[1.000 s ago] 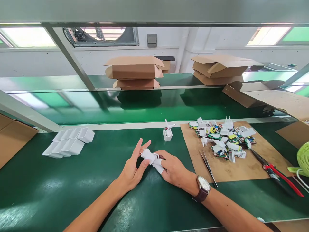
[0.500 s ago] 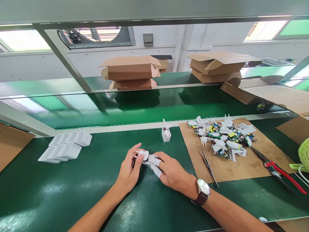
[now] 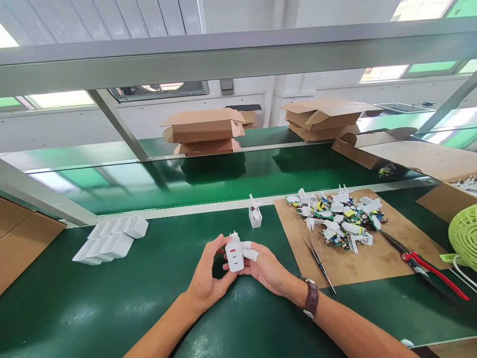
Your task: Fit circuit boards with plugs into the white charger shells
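The wall charger (image 3: 234, 257) has rotated since the earlier frame; its port face, with one red port and two slots, now faces the camera, plug end upward. The left hand (image 3: 207, 275) and right hand (image 3: 269, 268) grip it together above the green work surface (image 3: 167, 271), left of the tweezers (image 3: 320, 267).

The charger (image 3: 234, 259) is white, with one red slot (image 3: 232, 250) and two dark slots (image 3: 235, 263). The finger covers (image 3: 250, 254) are white too, the watch strap (image 3: 312, 298) dark brown. The tabletop (image 3: 149, 288) is deep green, the board (image 3: 357, 268) tan, the boxes (image 3: 203, 133) brown, the pliers (image 3: 410, 257) red and black.
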